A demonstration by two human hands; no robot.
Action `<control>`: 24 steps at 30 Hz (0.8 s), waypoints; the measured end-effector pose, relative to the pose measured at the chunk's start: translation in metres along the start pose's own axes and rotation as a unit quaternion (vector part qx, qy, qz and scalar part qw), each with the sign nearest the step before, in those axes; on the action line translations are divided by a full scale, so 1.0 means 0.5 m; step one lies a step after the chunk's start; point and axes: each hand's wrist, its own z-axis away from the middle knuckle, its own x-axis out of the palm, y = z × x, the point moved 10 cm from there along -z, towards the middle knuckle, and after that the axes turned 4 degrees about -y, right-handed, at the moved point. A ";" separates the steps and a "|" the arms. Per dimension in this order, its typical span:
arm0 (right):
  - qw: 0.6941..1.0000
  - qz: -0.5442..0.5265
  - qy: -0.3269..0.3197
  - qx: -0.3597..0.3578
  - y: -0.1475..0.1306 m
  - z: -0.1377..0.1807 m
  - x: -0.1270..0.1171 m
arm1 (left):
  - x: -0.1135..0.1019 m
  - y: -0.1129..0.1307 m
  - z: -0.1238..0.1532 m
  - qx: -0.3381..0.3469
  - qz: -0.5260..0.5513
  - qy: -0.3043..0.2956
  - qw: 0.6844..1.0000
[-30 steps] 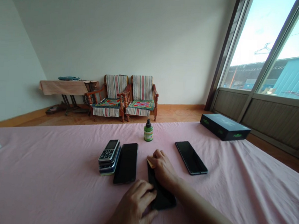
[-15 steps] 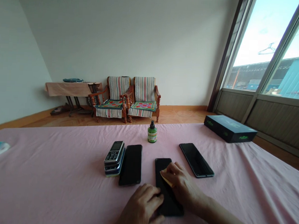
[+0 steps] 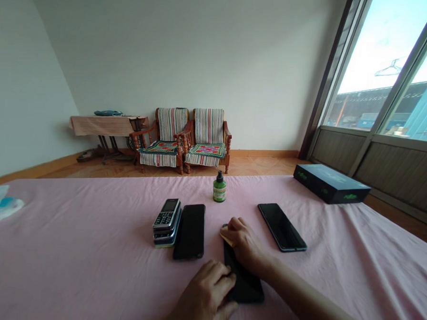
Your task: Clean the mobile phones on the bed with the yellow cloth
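Observation:
A black smartphone (image 3: 246,286) lies flat on the pink cloth, screen up, partly hidden by both hands. My left hand (image 3: 206,291) grips its lower left edge with bent fingers. My right hand (image 3: 244,247) is closed on a small yellow cloth (image 3: 226,236), pressed against the phone's upper end; most of the cloth is under the fingers. Left of this phone lies a second black smartphone (image 3: 190,233), beside a stack of keypad phones (image 3: 166,222). To the right rests a third dark smartphone (image 3: 282,228).
A green bottle with a black cap (image 3: 219,188) stands beyond the phones. The black box (image 3: 330,184) sits at the far right, and a tissue pack (image 3: 1,208) at the far left. Pink cloth (image 3: 87,249) covers the surface. Two wooden chairs (image 3: 207,136) stand by the wall.
My right hand has slid the yellow cloth up and left to the phone's far end. My left hand stays at the phone's edge. The whole view has shifted slightly.

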 end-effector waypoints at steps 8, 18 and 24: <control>0.999 -0.050 -0.011 -0.008 -0.035 0.048 -0.014 | -0.004 -0.002 0.000 -0.038 0.019 -0.006 0.999; 0.997 -0.072 0.018 0.011 0.000 0.021 -0.008 | 0.002 -0.007 0.004 -0.039 0.029 -0.009 0.999; 0.994 -0.112 -0.014 -0.010 -0.049 0.089 -0.012 | -0.006 -0.013 0.003 -0.069 0.068 -0.001 0.995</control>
